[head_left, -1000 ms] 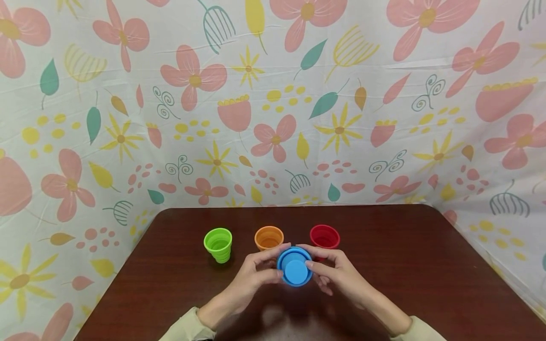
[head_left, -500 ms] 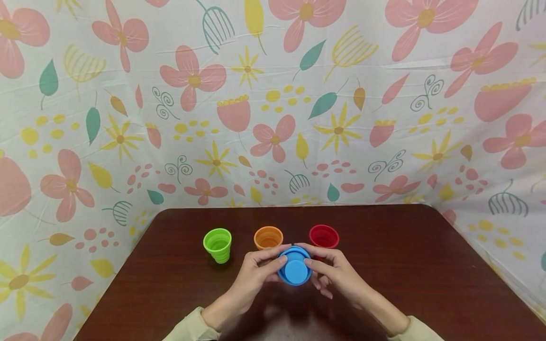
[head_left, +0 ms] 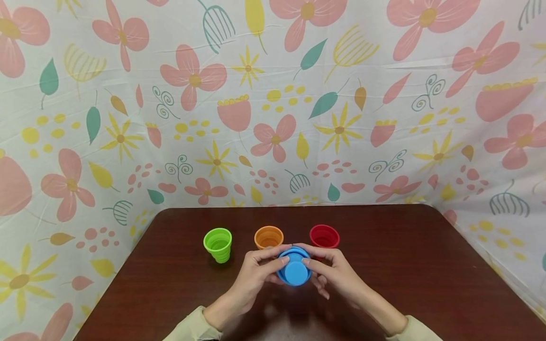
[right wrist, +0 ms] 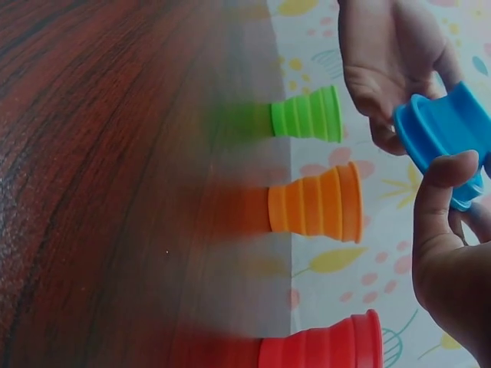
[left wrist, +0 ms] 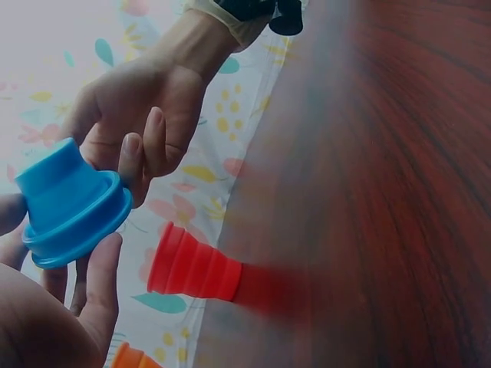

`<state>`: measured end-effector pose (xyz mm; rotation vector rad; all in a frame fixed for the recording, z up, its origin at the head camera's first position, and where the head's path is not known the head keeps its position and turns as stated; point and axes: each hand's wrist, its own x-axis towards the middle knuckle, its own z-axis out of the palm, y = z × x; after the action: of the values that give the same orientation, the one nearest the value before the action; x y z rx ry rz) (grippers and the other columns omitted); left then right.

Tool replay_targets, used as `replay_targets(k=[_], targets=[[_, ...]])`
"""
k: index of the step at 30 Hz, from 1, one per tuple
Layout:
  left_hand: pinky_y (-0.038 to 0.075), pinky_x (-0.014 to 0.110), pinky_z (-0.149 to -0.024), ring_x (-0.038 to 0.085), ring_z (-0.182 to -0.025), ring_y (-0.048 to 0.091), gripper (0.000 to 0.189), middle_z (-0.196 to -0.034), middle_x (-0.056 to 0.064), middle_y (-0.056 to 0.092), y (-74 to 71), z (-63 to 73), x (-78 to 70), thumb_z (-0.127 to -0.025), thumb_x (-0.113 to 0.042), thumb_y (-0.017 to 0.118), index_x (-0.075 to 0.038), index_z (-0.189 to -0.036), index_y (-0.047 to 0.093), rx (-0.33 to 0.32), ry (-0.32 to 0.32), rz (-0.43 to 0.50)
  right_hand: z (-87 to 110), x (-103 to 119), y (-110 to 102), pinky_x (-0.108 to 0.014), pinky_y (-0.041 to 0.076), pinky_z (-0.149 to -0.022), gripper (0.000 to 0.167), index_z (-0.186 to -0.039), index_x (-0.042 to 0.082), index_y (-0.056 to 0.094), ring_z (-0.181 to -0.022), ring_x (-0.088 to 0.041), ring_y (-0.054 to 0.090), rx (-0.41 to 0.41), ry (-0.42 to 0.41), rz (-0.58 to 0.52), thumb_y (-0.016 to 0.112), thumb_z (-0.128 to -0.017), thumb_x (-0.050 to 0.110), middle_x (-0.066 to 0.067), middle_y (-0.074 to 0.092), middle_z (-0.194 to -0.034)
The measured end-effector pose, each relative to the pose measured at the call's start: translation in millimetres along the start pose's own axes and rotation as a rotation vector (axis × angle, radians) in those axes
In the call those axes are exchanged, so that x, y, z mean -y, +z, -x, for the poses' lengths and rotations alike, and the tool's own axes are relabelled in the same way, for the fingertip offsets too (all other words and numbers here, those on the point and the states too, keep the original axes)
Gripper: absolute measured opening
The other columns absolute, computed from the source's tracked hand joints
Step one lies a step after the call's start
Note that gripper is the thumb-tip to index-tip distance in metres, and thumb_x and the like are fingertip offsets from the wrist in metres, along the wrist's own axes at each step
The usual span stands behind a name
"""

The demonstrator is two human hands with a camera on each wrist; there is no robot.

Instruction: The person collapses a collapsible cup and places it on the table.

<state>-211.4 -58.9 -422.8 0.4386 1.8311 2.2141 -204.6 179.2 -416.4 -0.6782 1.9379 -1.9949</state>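
Note:
A blue collapsible cup (head_left: 296, 273), partly folded down, is held between both hands over the table, its round base turned toward the head camera. My left hand (head_left: 255, 271) grips it from the left, thumb on the folded rings and fingers around the far rim. From the right, my right hand (head_left: 339, 267) pinches it likewise, its thumb at the upper right of the base. In the left wrist view, the narrow base of the blue cup (left wrist: 61, 188) sticks out from its wider rings. The right hand's lower fingers (left wrist: 156, 142) hang loosely curled below the cup.
Behind the hands, a green cup (head_left: 218, 245), an orange cup (head_left: 268, 236) and a red cup (head_left: 324, 236) stand unfolded in a row on the dark brown table (head_left: 396, 265). A flower-patterned cloth (head_left: 273, 94) hangs along the back and sides.
My left thumb has moved up from the cup's lower left edge to its upper left. The right thumb has shifted slightly inward and up. The other cups have stayed put.

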Motion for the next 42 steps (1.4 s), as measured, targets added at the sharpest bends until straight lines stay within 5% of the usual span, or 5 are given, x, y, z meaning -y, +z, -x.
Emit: replay_targets(k=[9, 30, 42], targets=[[0.061, 0.027, -0.069, 0.019, -0.090, 0.071, 0.035, -0.125, 0.014, 0.073, 0.6, -0.4, -0.6, -0.098, -0.010, 0.076, 0.002, -0.130, 0.073, 0.010, 0.027, -0.005, 0.3, -1.3, 0.9, -0.023, 0.050, -0.045, 0.044, -0.150, 0.001, 0.057, -0.051, -0.015, 0.053, -0.012, -0.026, 0.000, 0.060, -0.108, 0.012, -0.009, 0.064, -0.076], [0.060, 0.029, -0.067, 0.019, -0.089, 0.068, 0.032, -0.111, 0.012, 0.069, -0.9, -3.0, 3.7, -0.092, 0.001, 0.075, 0.003, -0.124, 0.076, 0.002, 0.076, -0.064, -1.5, -6.1, 3.1, -0.022, 0.047, -0.041, 0.041, -0.144, 0.000, 0.062, -0.048, -0.017, 0.049, -0.046, -0.063, 0.018, 0.063, -0.104, 0.006, -0.023, 0.048, -0.063], [0.061, 0.026, -0.067, 0.019, -0.088, 0.070, 0.030, -0.120, 0.016, 0.070, -0.4, -3.8, 2.6, -0.099, -0.005, 0.071, -0.002, -0.129, 0.074, 0.001, 0.093, -0.101, 2.0, -5.6, -1.4, -0.021, 0.053, -0.051, 0.047, -0.156, -0.002, 0.045, -0.063, -0.010, 0.058, 0.039, -0.032, -0.140, 0.050, -0.111, 0.012, -0.007, 0.070, -0.093]])
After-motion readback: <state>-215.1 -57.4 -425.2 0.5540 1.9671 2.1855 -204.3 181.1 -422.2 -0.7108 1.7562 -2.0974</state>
